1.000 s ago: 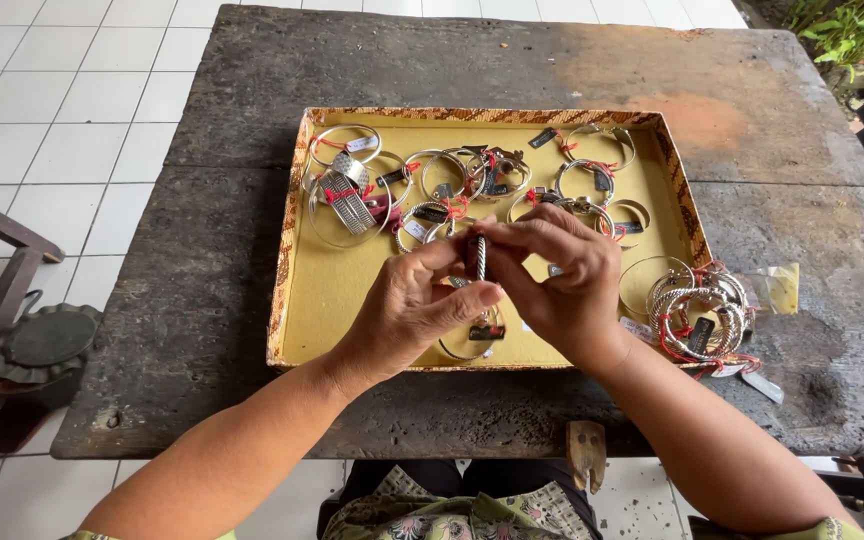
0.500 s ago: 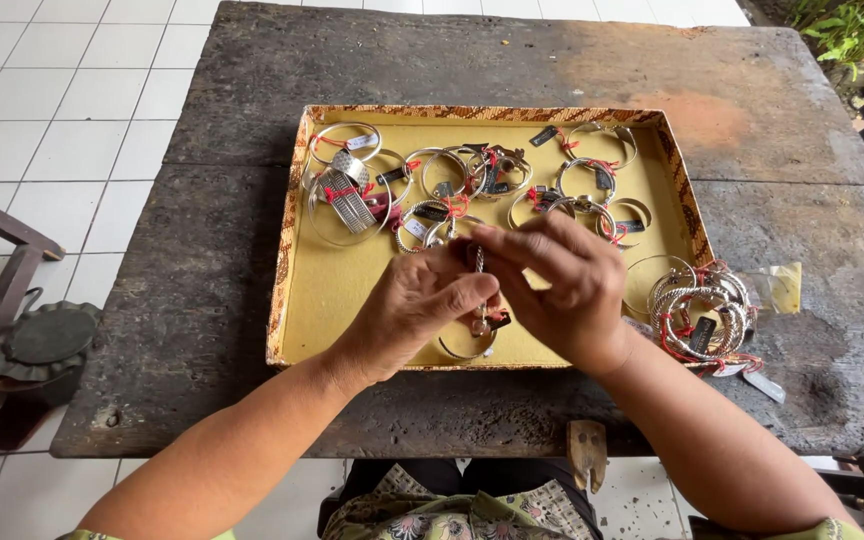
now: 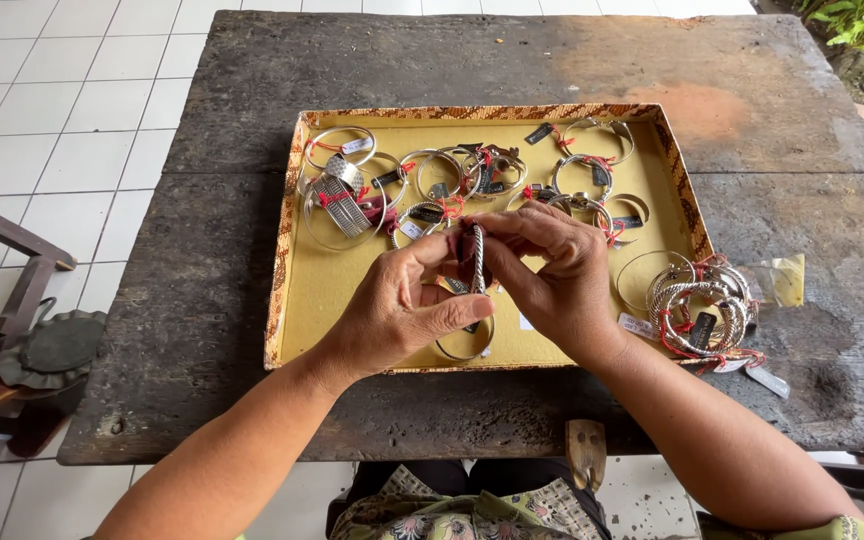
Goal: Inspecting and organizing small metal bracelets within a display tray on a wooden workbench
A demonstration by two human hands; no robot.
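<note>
Both hands meet over the middle of a shallow yellow tray [image 3: 332, 290] with a patterned brown rim. My left hand [image 3: 402, 310] and my right hand [image 3: 552, 285] together pinch a twisted silver bangle [image 3: 478, 256], held edge-on and upright, with a red thread and a dark tag hanging below it. Several more silver bangles [image 3: 452, 175] with red threads and small tags lie along the far half of the tray. A plain silver ring-shaped bangle [image 3: 464, 348] lies in the tray under my hands.
A pile of silver bangles [image 3: 700, 312] with tags sits on the dark weathered wooden table [image 3: 202, 300], just right of the tray, next to a clear plastic bag [image 3: 782, 280]. A white tiled floor and a dark wooden stand [image 3: 22, 340] are at left.
The bangle has risen slightly between my fingers and shows more of its twisted edge. My right fingers have shifted along it. The view has moved a little.
</note>
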